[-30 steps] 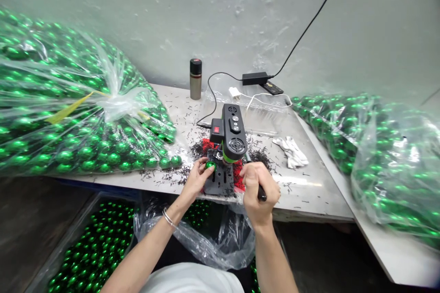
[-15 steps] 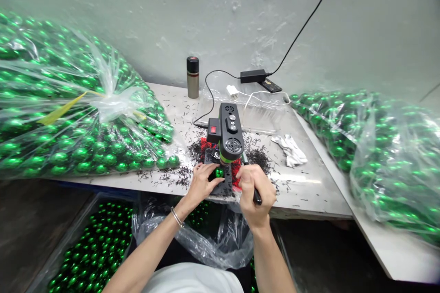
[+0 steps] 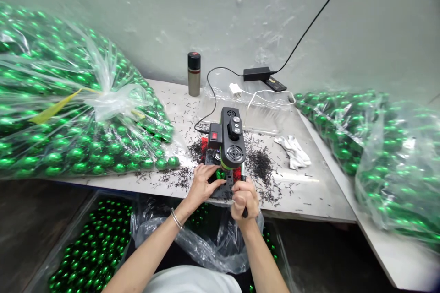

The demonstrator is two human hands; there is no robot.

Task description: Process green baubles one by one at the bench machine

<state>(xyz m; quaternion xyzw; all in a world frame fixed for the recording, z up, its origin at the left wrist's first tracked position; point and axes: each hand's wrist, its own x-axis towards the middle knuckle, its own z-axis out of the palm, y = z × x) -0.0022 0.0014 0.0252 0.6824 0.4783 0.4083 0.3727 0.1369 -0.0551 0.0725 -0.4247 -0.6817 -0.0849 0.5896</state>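
A small black machine [image 3: 233,139] with round vents and a red switch stands near the table's front edge. Under its head sits a shiny green ball [image 3: 220,174]. My left hand [image 3: 203,184] is at the ball's left side, thumb and index finger curved around it. My right hand [image 3: 245,199] is wrapped round the black handle of the machine's lever [image 3: 244,213], just right of the base. Small black pieces [image 3: 260,165] lie scattered and heaped around the machine, with red material beside the base.
Big clear bags of green balls lie at the left [image 3: 82,137] and right [image 3: 395,165]. Behind the machine are a bottle [image 3: 194,75], a power adapter [image 3: 257,73] and cables. White gloves [image 3: 295,152] lie to the right. More green balls [image 3: 92,247] fill a container below.
My right hand has moved left and slightly down with the lever handle. The machine's head sits lower over the ball. My left hand has hardly moved.
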